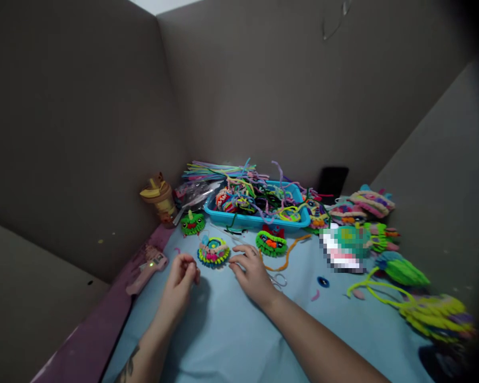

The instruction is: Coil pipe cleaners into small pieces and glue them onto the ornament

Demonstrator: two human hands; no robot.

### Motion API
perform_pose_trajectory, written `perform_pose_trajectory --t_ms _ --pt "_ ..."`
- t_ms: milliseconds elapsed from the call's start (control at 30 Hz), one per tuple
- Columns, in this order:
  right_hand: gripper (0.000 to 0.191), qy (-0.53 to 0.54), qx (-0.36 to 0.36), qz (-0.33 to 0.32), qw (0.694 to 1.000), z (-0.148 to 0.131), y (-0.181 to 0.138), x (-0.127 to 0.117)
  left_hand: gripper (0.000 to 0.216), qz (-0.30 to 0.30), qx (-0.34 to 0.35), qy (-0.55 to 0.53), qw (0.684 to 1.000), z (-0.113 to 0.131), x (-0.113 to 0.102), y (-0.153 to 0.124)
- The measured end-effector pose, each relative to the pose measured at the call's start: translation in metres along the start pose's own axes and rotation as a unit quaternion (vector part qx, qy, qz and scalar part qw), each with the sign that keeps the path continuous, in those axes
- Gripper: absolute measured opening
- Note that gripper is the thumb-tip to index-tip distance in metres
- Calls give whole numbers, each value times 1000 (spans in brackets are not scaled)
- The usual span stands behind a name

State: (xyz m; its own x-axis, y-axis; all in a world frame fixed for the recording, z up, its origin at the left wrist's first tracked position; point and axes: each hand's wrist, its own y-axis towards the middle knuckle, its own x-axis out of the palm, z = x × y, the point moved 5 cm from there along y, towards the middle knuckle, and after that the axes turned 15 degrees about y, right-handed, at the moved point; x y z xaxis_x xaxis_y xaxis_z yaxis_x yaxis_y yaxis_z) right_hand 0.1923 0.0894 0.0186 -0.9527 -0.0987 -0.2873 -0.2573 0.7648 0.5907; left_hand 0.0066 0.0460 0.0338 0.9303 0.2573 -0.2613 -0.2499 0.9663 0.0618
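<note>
A round pipe-cleaner figure in yellow, pink and blue lies on the blue table cover between my two hands. My left hand is just to its left, with the fingers curled in toward the thumb. Whatever is inside those fingers, if anything, is hidden. On the other side, my right hand has its fingers apart and extended, the tips close to the figure's right edge. Nothing shows in it. Behind that hand sits a green pipe-cleaner face with an orange mouth, and scissors lie partly behind the wrist.
A blue tray full of tangled pipe cleaners stands at the back. At left are a pink glue gun, a brown cup and another green face. Several finished pieces, including a yellow one, line the right side.
</note>
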Motion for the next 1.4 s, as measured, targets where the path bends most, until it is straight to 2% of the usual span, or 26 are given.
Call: perform_pose_trajectory --t_ms 100,233,400,633,700,833,933,1000,1067,1200,1267,1333,1400 --pt "13 7 12 14 1000 1 0 -1 25 -13 -51 -115 992 -5 -1 -6" --pt "16 21 16 16 1000 -2 -2 0 30 -29 -94 -138 986 -7 -5 -6" --pt "18 22 20 11 1000 -1 -3 3 38 -7 -46 -105 993 3 -9 12" --pt "19 4 41 7 999 6 0 2 27 -23 53 -131 990 36 7 65" --pt "19 3 43 5 999 5 -2 3 28 -9 76 -123 989 41 11 77" --pt "20 0 42 5 999 6 -4 4 22 39 71 -68 994 33 13 89" --pt "20 -8 43 29 999 8 8 -8 15 66 38 -73 994 17 8 90" --pt "18 -18 43 67 997 7 31 -25 14 87 29 -90 992 11 2 91" --pt "12 -38 26 113 993 0 67 -46 15 113 28 -107 987 8 -5 92" --pt "14 -84 -42 141 986 -12 166 -70 19 118 -13 -158 980 0 -10 96" --pt "16 -105 -34 138 984 0 218 -72 18 103 -42 -182 977 -4 -8 97" --pt "21 -137 29 123 982 28 262 -71 17 103 -51 -198 973 -6 -8 97" --pt "24 -173 90 106 975 63 293 -69 17 131 -39 -212 968 -5 -13 96"
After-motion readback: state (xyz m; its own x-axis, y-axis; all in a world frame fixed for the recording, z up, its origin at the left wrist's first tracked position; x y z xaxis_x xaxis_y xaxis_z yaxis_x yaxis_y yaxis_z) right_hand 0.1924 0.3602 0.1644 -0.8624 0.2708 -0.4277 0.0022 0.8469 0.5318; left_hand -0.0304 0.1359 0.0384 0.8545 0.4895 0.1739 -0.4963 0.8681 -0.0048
